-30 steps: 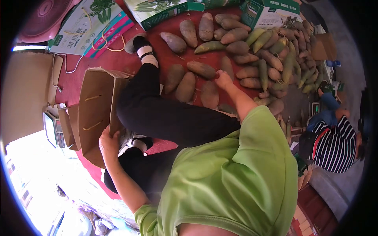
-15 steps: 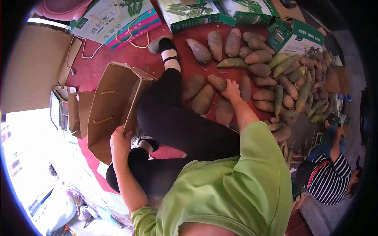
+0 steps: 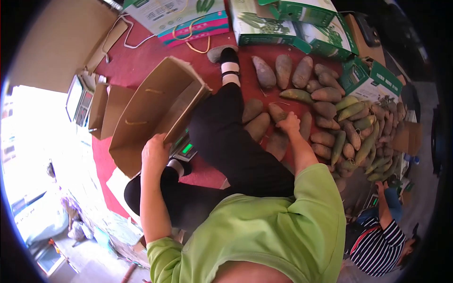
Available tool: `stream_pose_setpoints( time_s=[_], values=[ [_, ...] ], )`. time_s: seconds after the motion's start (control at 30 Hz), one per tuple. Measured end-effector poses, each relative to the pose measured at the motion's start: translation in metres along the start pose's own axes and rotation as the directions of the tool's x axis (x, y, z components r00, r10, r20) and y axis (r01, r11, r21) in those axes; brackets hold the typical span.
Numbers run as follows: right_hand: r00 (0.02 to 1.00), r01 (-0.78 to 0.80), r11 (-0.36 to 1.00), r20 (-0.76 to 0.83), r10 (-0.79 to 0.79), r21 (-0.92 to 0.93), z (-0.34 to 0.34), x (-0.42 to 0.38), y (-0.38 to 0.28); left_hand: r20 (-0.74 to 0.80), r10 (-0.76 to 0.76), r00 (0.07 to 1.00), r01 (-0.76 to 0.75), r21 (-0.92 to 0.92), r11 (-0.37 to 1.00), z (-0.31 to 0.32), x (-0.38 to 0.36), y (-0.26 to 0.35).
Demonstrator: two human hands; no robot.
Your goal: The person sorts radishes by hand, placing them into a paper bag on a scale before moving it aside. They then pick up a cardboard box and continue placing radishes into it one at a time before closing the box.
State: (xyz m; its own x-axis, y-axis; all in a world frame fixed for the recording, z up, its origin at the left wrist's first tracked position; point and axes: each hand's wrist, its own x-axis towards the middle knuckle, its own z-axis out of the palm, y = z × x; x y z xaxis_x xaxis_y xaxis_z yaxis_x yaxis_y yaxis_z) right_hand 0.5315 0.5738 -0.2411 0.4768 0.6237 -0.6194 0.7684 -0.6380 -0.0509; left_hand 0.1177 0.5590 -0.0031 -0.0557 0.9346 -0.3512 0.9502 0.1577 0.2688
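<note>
My left hand is closed on the near edge of an open cardboard box, which tilts to the left of my legs. Part of a digital scale with a lit green display shows beside the box, next to my foot. On the red floor cover, my right hand has its fingers wrapped round one end of a soil-covered radish. Other brownish radishes lie around that hand, and my arm and leg hide some of them.
A large heap of brown and green radishes spreads to the right. Printed green-and-white cartons stand at the back. A smaller cardboard box is at the left. A co-worker in a striped shirt is at the lower right.
My view has shifted. The box in my left hand has moved up and tilted, and the scale's green display now shows. My right hand stays on the radish.
</note>
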Motion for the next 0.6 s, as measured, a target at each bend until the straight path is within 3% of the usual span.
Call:
stream_pose_setpoints(
  time_s=[0.1,0.13,0.2,0.33,0.43,0.53,0.6],
  values=[
    [0.998,-0.025,0.966,0.062,0.009,0.258,-0.010,0.008,0.012,-0.027,0.000,1.000,0.000,0.015,1.000,0.003,0.000,-0.005],
    [0.998,-0.011,0.969,0.058,-0.003,0.245,-0.012,0.012,0.016,0.002,0.011,1.000,-0.011,0.012,1.000,0.004,0.000,-0.007],
    [0.995,0.092,0.892,0.000,-0.102,0.442,-0.017,0.013,0.016,-0.034,0.021,0.999,-0.020,0.031,0.999,0.003,-0.003,-0.005],
    [0.959,0.259,0.786,-0.050,-0.281,0.561,-0.062,0.013,-0.015,0.021,-0.033,0.999,0.033,0.007,0.999,-0.004,-0.004,-0.001],
    [0.865,0.473,0.619,-0.197,-0.462,0.627,-0.120,-0.034,-0.067,0.073,0.006,0.997,-0.009,0.034,0.999,0.000,-0.001,-0.006],
    [0.672,0.721,0.476,-0.343,-0.656,0.503,-0.165,-0.062,-0.115,0.075,-0.001,0.997,-0.003,0.058,0.998,0.001,-0.002,-0.007],
    [0.577,0.788,0.383,-0.362,-0.732,0.482,-0.196,-0.108,-0.151,0.069,0.012,0.998,-0.015,0.048,0.999,0.000,-0.003,-0.007]
  ],
)
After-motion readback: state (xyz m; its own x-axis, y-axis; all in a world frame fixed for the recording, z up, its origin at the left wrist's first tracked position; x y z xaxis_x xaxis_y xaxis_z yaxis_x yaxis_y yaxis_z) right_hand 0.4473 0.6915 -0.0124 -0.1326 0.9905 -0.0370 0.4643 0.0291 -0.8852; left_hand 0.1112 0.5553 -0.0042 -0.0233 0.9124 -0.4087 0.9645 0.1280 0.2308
